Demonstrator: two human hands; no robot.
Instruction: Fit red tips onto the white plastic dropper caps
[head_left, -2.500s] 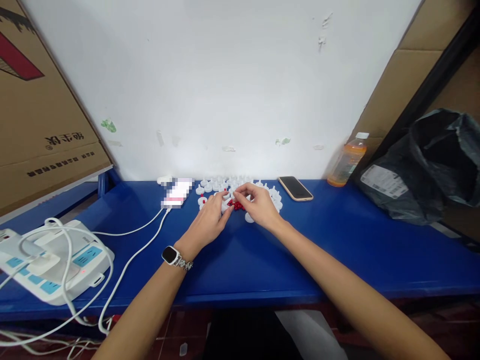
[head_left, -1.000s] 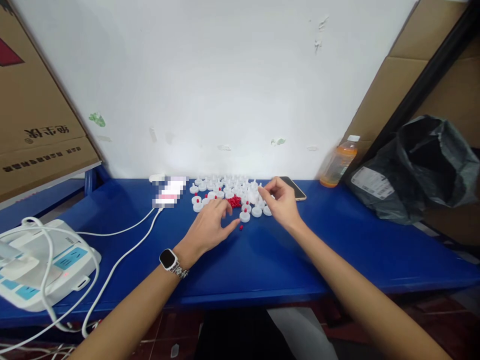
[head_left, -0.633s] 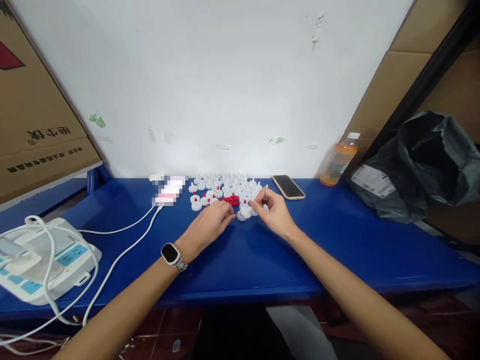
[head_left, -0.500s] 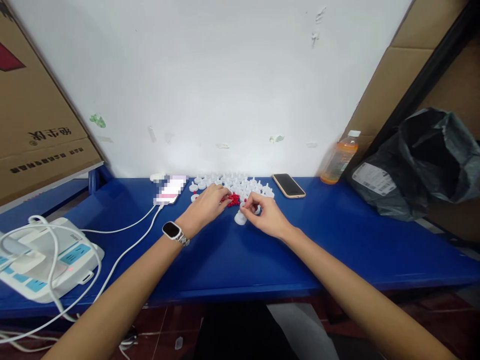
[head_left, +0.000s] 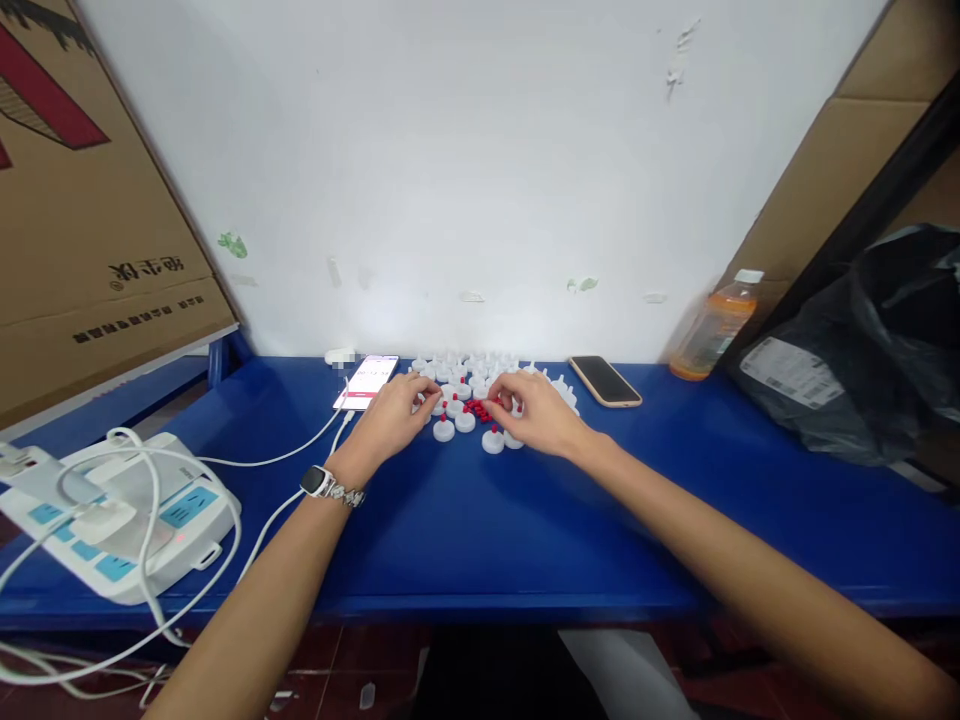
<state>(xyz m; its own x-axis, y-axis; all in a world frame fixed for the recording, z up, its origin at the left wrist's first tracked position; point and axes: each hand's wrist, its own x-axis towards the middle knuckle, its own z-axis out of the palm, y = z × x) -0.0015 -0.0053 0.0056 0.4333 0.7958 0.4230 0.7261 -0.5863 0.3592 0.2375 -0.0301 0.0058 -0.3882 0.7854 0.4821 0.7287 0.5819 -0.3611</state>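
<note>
I've got both hands over the blue desk (head_left: 525,520), working in the cluster of small round white plastic caps (head_left: 480,375) that sits at twelve o'clock, close to the white wall (head_left: 465,180). The left hand (head_left: 391,420), with a smartwatch on a metal band (head_left: 324,484) on its wrist, lies palm down with the fingers curled toward the caps; thumb and forefinger are drawn close at the edge of the cluster, but I cannot tell whether anything is pinched between them. The right hand (head_left: 538,412) is also palm down, fingers bent, its tips meeting over the little heap of tiny red plastic beads (head_left: 478,408) in the middle of the caps; what it grips, if anything, is too small to make out. A few caps with red tips stand just in front of the fingers, between the two hands.

At eleven o'clock from the left hand lies a white phone with a lit screen (head_left: 367,379), a white cable (head_left: 300,450) running off it. At nine o'clock, well apart, sits a white power strip with blue sockets (head_left: 142,520). At one o'clock from the right hand lies a dark phone in a pale case (head_left: 604,380), and past it an orange drink bottle with a white lid (head_left: 716,325) beside a black plastic bag (head_left: 862,370).
</note>
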